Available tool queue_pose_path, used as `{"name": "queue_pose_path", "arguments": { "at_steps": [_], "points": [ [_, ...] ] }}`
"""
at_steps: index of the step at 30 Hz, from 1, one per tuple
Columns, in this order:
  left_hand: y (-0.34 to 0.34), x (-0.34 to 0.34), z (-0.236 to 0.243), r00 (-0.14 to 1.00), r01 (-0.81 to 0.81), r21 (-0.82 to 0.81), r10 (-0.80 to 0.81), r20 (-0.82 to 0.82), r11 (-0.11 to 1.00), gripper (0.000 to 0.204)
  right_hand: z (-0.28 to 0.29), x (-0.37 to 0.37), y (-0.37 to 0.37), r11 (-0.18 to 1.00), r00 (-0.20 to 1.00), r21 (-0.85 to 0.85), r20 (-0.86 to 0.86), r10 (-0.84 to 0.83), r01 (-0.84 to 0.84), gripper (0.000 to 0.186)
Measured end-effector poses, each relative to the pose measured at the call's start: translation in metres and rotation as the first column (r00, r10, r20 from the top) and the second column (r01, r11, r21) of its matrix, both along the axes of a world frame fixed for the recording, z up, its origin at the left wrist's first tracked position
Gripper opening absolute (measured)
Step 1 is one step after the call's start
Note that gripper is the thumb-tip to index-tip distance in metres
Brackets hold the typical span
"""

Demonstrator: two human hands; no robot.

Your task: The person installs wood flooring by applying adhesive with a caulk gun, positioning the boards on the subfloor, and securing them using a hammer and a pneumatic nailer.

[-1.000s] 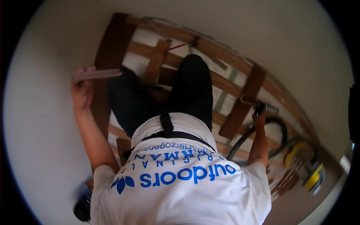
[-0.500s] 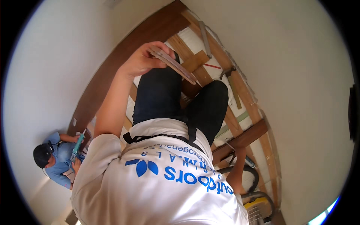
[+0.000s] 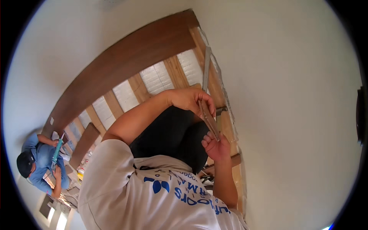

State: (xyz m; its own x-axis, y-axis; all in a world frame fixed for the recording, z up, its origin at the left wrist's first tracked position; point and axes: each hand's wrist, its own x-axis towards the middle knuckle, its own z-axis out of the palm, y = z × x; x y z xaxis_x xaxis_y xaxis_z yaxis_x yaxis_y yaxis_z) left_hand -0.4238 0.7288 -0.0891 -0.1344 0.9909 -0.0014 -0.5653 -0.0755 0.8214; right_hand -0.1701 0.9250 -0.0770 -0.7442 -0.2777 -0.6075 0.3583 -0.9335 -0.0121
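Note:
A short, thin piece of brown wooden board (image 3: 209, 122) is held up in front of my knees, seen nearly edge-on. My left hand (image 3: 192, 101) grips its far end, thumb on one side and fingers on the other. At the near end, my right hand (image 3: 218, 148) has its fingers curled against the board, partly hiding their contact with it. Below both hands are my dark-trousered legs (image 3: 168, 132), bent over the floor frame.
Dark brown planks (image 3: 126, 50) run along the left wall. Wooden joists (image 3: 138, 87) with white sheeting (image 3: 155, 78) between them lie beside these. A grey metal bar (image 3: 207, 69) lies by the right wall. At far left, another person (image 3: 46, 165) holds a teal caulking gun (image 3: 57, 150).
My left hand has brought the board rightward and nearer. My right hand has left the dark plank at lower right and come up to the board's near end. The view has shifted.

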Motion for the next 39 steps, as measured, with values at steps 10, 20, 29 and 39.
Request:
{"name": "queue_pose_path", "arguments": {
  "at_steps": [10, 20, 29, 39],
  "points": [
    [-0.067, -0.175, -0.184, 0.495, -0.866, -0.423, 0.337, -0.801, 0.268, 0.032, -0.151, -0.228, 0.008, 0.945, 0.969, 0.328, 0.233, -0.078, -0.002, 0.015],
    [-0.119, -0.179, -0.266, -0.12, -0.992, 0.123, -0.145, -0.982, -0.011, 0.006, -0.259, -0.388, -0.052, 0.765, 0.949, 0.628, 0.132, -0.285, 0.142, 0.018],
    [-0.126, -0.186, -0.267, -0.103, -0.995, 0.104, -0.152, -0.983, 0.004, 0.009, -0.263, -0.4, -0.083, 0.528, 0.917, 0.837, 0.09, -0.388, 0.141, 0.022],
    [-0.128, -0.185, -0.268, -0.084, -0.996, 0.083, -0.137, -0.987, 0.014, 0.011, -0.259, -0.421, -0.1, 0.07, 0.898, 0.984, 0.178, -0.402, -0.164, 0.036]
  ]
}}
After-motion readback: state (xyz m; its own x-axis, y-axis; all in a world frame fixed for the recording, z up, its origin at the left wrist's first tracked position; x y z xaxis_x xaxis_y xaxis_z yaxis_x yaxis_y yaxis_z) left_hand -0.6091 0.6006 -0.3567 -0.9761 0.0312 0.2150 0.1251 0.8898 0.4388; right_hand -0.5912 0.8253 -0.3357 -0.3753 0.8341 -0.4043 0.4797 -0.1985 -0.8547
